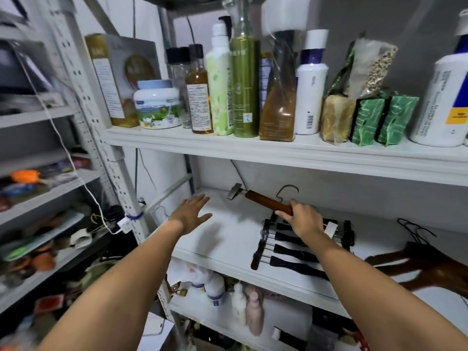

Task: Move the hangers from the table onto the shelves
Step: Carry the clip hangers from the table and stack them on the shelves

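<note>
My right hand (305,219) grips a wooden clip hanger (266,201) by its brown bar, over the middle white shelf (228,254). The hanger's metal clip points left and its wire hook rises behind. Under that hand a black multi-bar trouser hanger (286,249) lies flat on the shelf. More brown wooden hangers (425,267) lie at the shelf's right end, blurred. My left hand (192,211) hovers open, palm down, above the shelf's bare left part, holding nothing.
The upper shelf (253,145) is packed with bottles, a jar (157,105), a box and green packets. The lower shelf holds white bottles (215,287). A perforated metal post (121,173) and a cluttered rack (38,224) stand at left, with a white cable hanging.
</note>
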Tool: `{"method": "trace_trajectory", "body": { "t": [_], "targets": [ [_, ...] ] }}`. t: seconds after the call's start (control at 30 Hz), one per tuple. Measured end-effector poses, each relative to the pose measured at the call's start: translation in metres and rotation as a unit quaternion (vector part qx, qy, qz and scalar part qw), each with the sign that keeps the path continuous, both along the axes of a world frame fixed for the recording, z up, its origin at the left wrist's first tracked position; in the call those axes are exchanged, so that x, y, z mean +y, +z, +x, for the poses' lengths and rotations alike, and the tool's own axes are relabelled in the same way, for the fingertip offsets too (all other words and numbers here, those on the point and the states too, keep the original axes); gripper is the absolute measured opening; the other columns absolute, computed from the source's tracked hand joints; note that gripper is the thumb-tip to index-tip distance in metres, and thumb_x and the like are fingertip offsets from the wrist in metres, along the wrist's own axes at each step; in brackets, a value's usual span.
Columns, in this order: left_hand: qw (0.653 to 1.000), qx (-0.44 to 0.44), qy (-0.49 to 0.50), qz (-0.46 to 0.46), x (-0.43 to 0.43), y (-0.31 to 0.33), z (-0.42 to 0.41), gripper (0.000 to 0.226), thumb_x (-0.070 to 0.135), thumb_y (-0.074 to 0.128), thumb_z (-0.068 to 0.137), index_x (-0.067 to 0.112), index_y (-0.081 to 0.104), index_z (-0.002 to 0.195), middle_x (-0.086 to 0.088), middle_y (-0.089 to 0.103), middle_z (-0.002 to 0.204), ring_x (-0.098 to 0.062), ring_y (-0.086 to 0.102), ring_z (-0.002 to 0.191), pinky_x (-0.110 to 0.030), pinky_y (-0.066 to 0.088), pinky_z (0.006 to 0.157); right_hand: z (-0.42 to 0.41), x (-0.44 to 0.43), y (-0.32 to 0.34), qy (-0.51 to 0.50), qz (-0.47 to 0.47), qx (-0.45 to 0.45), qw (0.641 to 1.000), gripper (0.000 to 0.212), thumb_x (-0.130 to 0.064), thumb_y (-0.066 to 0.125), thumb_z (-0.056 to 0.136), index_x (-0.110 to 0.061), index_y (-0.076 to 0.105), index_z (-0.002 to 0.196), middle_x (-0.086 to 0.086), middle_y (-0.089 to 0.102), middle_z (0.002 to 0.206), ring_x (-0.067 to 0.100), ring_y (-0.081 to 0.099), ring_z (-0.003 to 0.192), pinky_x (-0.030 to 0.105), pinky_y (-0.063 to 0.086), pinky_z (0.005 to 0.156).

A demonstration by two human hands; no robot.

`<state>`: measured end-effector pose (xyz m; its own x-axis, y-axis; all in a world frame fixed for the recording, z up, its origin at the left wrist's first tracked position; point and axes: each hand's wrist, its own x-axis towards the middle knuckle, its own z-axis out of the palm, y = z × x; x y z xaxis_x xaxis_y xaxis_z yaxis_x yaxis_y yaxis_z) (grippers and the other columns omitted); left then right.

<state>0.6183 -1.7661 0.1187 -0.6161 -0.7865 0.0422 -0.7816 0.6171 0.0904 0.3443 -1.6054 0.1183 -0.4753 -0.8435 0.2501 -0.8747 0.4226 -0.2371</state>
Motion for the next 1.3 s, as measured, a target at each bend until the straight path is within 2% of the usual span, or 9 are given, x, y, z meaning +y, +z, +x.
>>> {"method": "trace_trajectory", "body": {
  "t": [0.2,0.5,0.7,0.8,0.9,1.07,1.17,1.3],
  "targets": [
    [1.0,0.019,0.007,0.003,-0.02,0.005,0.02,0.064,0.047,0.035,0.099,0.024,0.007,0.152,0.004,0.007,0.16,-0.013,0.004,0.148,-0.033,0.001,0.122,0.023,-0.036,-0.008,0.018,0.029,-0.003,0.999,0.052,-0.062,0.046,0.089,-0.02,0.053,0.118,0.005,0.067,0.101,0.026,0.065,0.095,0.032,0.049,0.07],
    [0.998,0.022,-0.052,0.027,-0.079,-0.018,0.037,0.065,0.047,0.035,0.099,0.025,0.006,0.152,0.003,0.007,0.16,-0.012,0.004,0.148,-0.034,0.002,0.122,0.055,-0.092,-0.035,0.004,0.102,0.014,0.995,0.047,-0.057,0.043,0.094,-0.019,0.049,0.121,0.006,0.066,0.106,0.025,0.063,0.098,0.029,0.043,0.065],
    [0.996,0.027,-0.078,0.042,-0.128,-0.031,0.039,0.064,0.045,0.038,0.098,0.026,0.009,0.152,0.003,0.011,0.16,-0.012,0.009,0.148,-0.033,0.004,0.121,0.082,-0.145,-0.052,0.007,0.17,0.005,0.985,0.047,-0.053,0.043,0.096,-0.018,0.046,0.127,0.009,0.063,0.114,0.027,0.061,0.105,0.032,0.042,0.072],
    [0.994,0.019,-0.094,0.051,-0.151,-0.035,0.036,0.064,0.046,0.037,0.098,0.027,0.008,0.152,0.003,0.01,0.16,-0.013,0.007,0.148,-0.034,0.004,0.122,0.095,-0.171,-0.062,0.006,0.167,-0.014,0.986,0.046,-0.052,0.047,0.095,-0.017,0.047,0.124,0.009,0.064,0.115,0.027,0.061,0.106,0.034,0.045,0.083],
    [0.993,0.008,-0.111,0.049,-0.171,-0.041,0.033,0.064,0.046,0.037,0.098,0.027,0.008,0.152,0.003,0.01,0.16,-0.014,0.009,0.148,-0.035,0.005,0.122,0.105,-0.192,-0.073,-0.003,0.167,-0.019,0.986,0.044,-0.05,0.047,0.095,-0.017,0.047,0.124,0.009,0.063,0.117,0.027,0.06,0.109,0.035,0.041,0.092],
    [0.989,-0.014,-0.134,0.055,-0.19,-0.048,0.03,0.065,0.047,0.037,0.098,0.026,0.008,0.152,0.003,0.01,0.16,-0.015,0.009,0.148,-0.034,0.005,0.122,0.116,-0.213,-0.095,0.002,0.166,-0.053,0.985,0.03,-0.043,0.049,0.091,-0.02,0.05,0.111,0.006,0.062,0.105,0.026,0.059,0.108,0.035,0.036,0.092],
    [0.988,-0.027,-0.141,0.054,-0.198,-0.051,0.029,0.065,0.047,0.037,0.098,0.026,0.008,0.152,0.002,0.009,0.16,-0.015,0.009,0.148,-0.034,0.004,0.122,0.119,-0.222,-0.108,0.003,0.176,-0.047,0.983,0.041,-0.05,0.05,0.091,-0.018,0.051,0.117,0.006,0.063,0.113,0.026,0.058,0.109,0.035,0.035,0.094],
    [0.988,-0.037,-0.142,0.05,-0.209,-0.054,0.027,0.064,0.047,0.035,0.098,0.026,0.006,0.152,0.002,0.008,0.16,-0.015,0.008,0.148,-0.034,0.004,0.122,0.118,-0.235,-0.123,0.009,0.17,-0.042,0.984,0.043,-0.054,0.049,0.092,-0.019,0.05,0.118,0.005,0.063,0.113,0.024,0.058,0.108,0.035,0.035,0.094]
  ]
}}
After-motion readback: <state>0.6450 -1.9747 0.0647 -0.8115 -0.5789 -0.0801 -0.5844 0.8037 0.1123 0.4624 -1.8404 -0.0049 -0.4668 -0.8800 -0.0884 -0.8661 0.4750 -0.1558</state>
